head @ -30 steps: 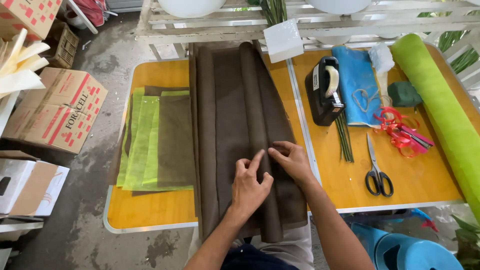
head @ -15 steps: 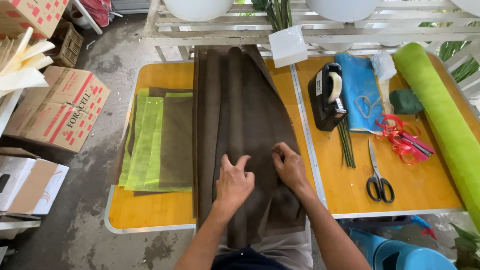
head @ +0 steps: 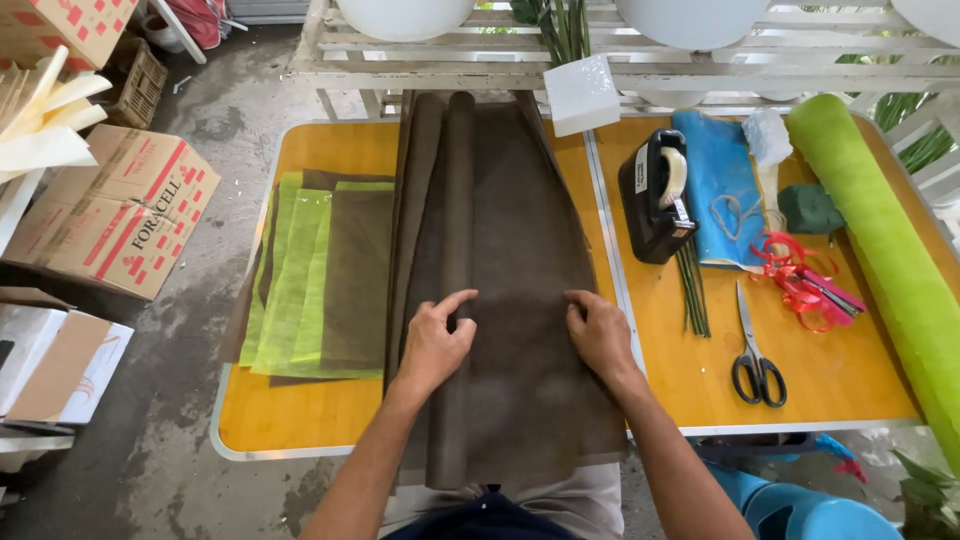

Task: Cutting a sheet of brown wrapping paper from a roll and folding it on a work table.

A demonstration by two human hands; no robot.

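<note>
A long sheet of dark brown wrapping paper [head: 510,230] lies down the middle of the yellow table [head: 300,415], partly rolled along its left side and hanging over the near edge. My left hand [head: 435,343] pinches the rolled fold at the sheet's left. My right hand [head: 598,333] presses flat near the sheet's right edge. Both hands rest on the paper, a short way apart.
Green and brown paper sheets [head: 315,275] lie stacked at left. On the right table are a black tape dispenser [head: 655,195], blue paper [head: 715,180], green stems [head: 692,295], red ribbon [head: 805,280], scissors [head: 755,355] and a green paper roll [head: 885,260]. Cardboard boxes [head: 120,215] stand on the floor at left.
My hands have moved apart, from pinched together at the sheet's middle to its left fold and right edge. The brown paper has been spread wider and flatter.
</note>
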